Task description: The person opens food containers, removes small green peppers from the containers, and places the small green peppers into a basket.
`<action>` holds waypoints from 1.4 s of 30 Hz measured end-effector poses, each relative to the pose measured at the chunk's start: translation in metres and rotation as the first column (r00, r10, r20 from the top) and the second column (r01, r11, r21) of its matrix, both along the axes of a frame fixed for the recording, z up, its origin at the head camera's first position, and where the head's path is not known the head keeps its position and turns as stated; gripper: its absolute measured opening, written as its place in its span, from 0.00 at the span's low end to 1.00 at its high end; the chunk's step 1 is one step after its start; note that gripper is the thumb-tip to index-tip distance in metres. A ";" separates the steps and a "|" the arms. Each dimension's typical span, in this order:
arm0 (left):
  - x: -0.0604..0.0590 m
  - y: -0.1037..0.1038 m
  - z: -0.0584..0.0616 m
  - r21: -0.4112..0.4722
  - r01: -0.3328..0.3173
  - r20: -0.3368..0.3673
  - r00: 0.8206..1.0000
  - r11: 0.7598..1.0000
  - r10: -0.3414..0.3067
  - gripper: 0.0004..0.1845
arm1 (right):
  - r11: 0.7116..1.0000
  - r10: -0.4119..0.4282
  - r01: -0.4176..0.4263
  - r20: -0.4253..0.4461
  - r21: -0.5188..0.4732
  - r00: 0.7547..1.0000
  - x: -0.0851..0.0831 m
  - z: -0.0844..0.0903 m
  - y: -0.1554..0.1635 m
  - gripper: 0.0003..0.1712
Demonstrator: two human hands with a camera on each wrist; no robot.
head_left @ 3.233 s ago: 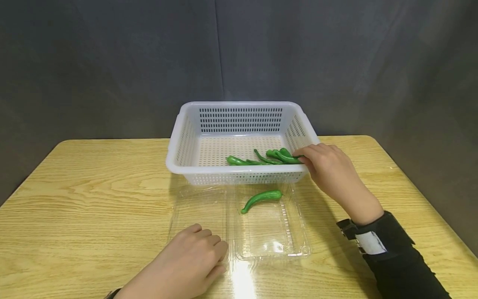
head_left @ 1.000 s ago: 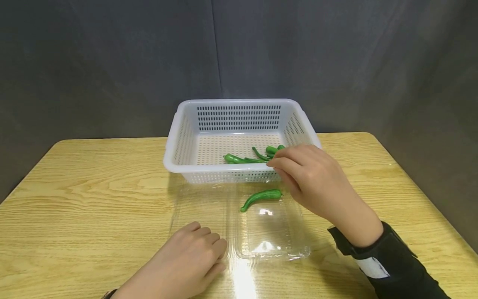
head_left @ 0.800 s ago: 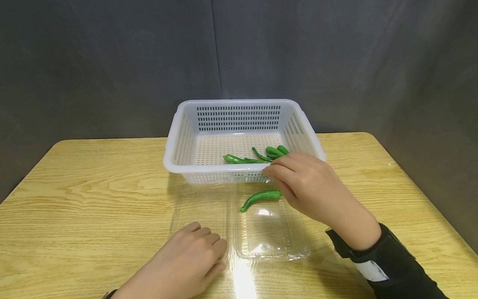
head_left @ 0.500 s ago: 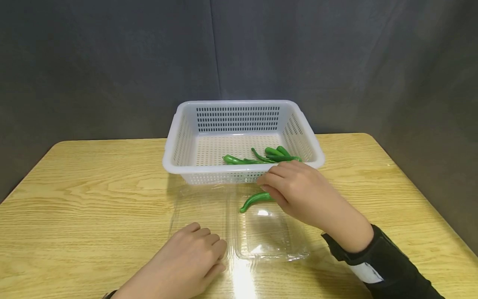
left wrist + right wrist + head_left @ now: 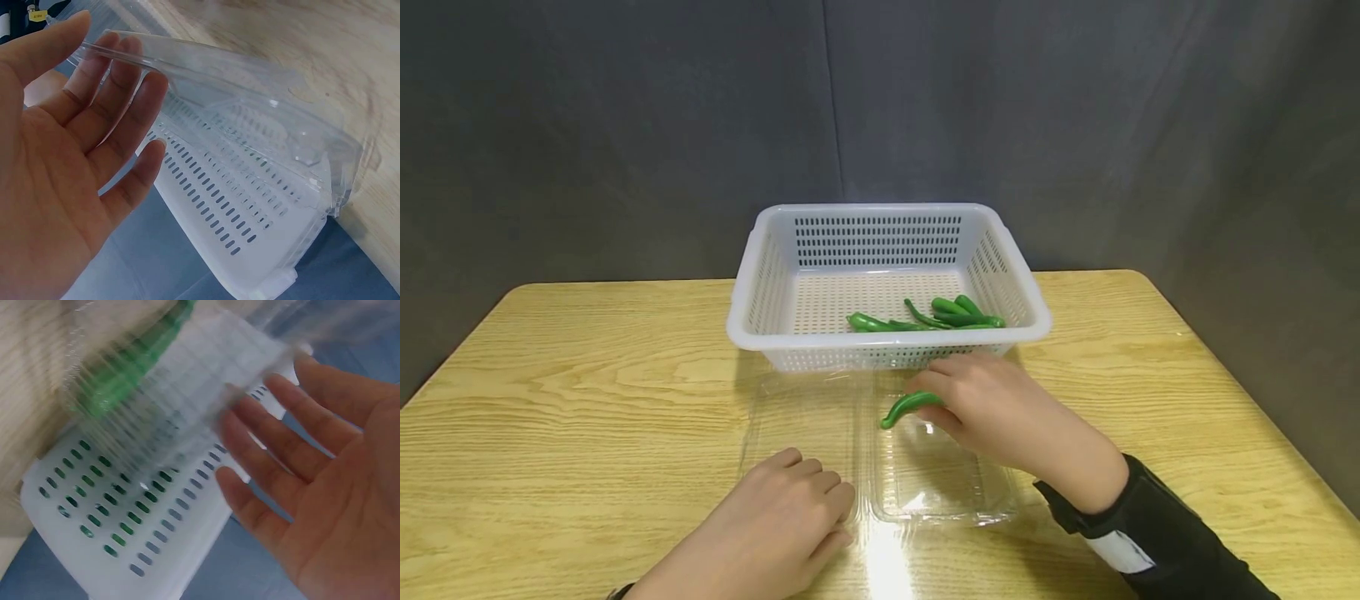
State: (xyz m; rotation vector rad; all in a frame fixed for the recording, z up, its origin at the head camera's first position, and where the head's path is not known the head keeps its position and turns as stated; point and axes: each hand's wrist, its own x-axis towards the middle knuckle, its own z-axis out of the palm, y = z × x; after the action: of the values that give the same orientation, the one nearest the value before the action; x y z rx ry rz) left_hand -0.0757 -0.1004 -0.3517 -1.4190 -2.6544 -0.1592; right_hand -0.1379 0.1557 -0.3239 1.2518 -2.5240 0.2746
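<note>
A curved green chili pepper (image 5: 905, 407) lies in the right half of an unfolded clear plastic clamshell container (image 5: 943, 496). My right hand (image 5: 988, 408) reaches over its thick end, with the pepper showing between fingers and thumb. In the right wrist view, the fingers (image 5: 250, 450) are spread and relaxed near the clear wall, and the pepper (image 5: 119, 384) appears behind the ribbed plastic. My left hand (image 5: 782, 512) rests loosely bent at the left half (image 5: 797, 417). In the left wrist view, its fingers (image 5: 128, 119) overlap the clear rim and the palm holds nothing.
A white perforated basket (image 5: 880, 340) stands just behind the container. Several green peppers (image 5: 951, 319) lie along its near side. The wooden table (image 5: 572, 417) extends to both sides, and a dark grey cloth backdrop (image 5: 625, 150) hangs behind it.
My right hand has come out of the basket and moved forward and down over the pepper in the container. My left hand has stayed in place.
</note>
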 end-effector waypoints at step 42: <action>0.001 0.001 0.002 -0.007 -0.007 -0.001 1.000 1.000 0.007 0.14 | 0.984 -0.112 0.098 0.090 0.147 0.990 -0.013 -0.026 0.002 0.15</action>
State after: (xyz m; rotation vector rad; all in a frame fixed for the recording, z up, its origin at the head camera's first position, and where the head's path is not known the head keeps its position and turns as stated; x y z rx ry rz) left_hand -0.0743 -0.0991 -0.3501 -1.4114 -2.6612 -0.1483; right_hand -0.1512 0.1582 -0.3502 1.1770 -2.7259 0.1368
